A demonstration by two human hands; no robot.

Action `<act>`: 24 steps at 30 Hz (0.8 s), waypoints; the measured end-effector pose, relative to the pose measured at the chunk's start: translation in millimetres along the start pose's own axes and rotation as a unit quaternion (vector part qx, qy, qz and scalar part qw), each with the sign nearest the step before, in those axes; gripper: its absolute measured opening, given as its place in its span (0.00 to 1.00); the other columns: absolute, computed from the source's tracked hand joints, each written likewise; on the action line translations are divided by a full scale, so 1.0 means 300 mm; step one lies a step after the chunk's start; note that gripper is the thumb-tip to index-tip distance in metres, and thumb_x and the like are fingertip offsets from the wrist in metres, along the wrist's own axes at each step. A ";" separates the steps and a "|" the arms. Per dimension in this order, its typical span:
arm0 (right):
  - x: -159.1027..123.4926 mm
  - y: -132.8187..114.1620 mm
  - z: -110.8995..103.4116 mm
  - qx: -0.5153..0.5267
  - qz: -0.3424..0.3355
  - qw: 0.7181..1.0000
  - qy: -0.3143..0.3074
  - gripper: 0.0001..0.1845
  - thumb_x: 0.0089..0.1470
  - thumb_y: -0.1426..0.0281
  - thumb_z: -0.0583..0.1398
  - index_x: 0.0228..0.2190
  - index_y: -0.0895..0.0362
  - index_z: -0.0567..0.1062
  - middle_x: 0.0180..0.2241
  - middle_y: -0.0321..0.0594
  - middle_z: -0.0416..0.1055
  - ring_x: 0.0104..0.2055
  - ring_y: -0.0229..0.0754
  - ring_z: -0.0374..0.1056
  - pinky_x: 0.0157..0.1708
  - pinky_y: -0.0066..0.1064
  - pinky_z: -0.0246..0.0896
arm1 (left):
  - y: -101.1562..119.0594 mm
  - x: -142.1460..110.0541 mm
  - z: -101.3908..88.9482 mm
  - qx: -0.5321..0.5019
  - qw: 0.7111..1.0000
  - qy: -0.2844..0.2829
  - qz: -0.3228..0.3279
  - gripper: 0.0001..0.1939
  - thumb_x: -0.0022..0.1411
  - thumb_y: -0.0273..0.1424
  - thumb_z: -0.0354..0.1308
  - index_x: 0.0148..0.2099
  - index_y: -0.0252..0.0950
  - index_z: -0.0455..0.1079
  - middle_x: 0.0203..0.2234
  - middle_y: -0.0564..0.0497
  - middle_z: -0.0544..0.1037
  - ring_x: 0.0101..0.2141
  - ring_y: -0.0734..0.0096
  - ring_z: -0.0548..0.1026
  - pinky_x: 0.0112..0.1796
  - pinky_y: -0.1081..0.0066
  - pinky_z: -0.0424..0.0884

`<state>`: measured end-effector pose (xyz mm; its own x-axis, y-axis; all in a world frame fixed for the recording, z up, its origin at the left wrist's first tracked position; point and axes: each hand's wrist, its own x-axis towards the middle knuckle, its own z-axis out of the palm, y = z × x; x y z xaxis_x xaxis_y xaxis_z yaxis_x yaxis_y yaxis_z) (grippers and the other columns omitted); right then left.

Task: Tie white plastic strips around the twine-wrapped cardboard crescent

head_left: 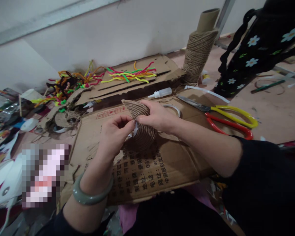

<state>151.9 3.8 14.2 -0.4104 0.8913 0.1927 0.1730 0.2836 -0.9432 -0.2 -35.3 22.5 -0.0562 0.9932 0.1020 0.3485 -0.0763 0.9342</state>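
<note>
We hold a twine-wrapped cone (140,126) in both hands above the middle of a flattened cardboard sheet (162,164) that covers our lap and the near part of the desk (275,111). Our left hand (115,134) comes up from seven o'clock, wrist bent back and ringed by a grey-green bangle (90,193), its thumb and forefinger pinched on a small pale strip at the cone's lower side. Our right hand (157,116) reaches in from four o'clock, the forearm lying flat across the cardboard, fingers curled over the cone's upper half and gripping it, so both hands are closed on the piece. The cone's pointed end tips toward eleven o'clock. At two o'clock from the hands lie scissors (226,118) with one yellow and one red handle, blades pointing at the cone, close beside the right wrist. A roll of clear tape (173,108) sits just behind the right hand, and a small white glue bottle (162,92) lies at twelve o'clock. Further off at one o'clock stands a tall spool of twine (198,55); coloured pipe cleaners (130,74) sprawl at eleven o'clock by the wall. The cardboard's near edge at six o'clock is bare, and open desk surface shows at three o'clock past the scissors.
</note>
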 end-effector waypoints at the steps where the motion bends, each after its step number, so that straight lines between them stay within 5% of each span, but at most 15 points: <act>1: 0.000 0.000 0.000 -0.004 0.000 1.000 0.001 0.09 0.40 0.71 0.56 0.29 0.58 0.68 0.28 0.33 0.67 0.30 0.36 0.60 0.31 0.29 0.57 | -0.001 0.001 0.000 0.001 1.000 -0.001 0.002 0.06 0.45 0.31 0.62 0.22 0.35 0.69 0.18 0.55 0.71 0.21 0.77 0.66 0.23 0.75 0.63; 24: 0.001 -0.003 -0.001 0.011 0.002 1.000 -0.010 0.10 0.40 0.72 0.56 0.30 0.59 0.69 0.29 0.35 0.68 0.31 0.37 0.61 0.33 0.30 0.57 | -0.005 0.002 -0.003 -0.012 1.000 -0.006 0.005 0.05 0.46 0.29 0.62 0.23 0.35 0.69 0.18 0.55 0.71 0.21 0.77 0.66 0.24 0.75 0.63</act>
<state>151.8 4.0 15.2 -0.4270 0.8855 0.1832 0.1548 0.2712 -0.9500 -1.4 -34.8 21.5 -0.0411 0.9933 0.1081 0.3270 -0.0889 0.9408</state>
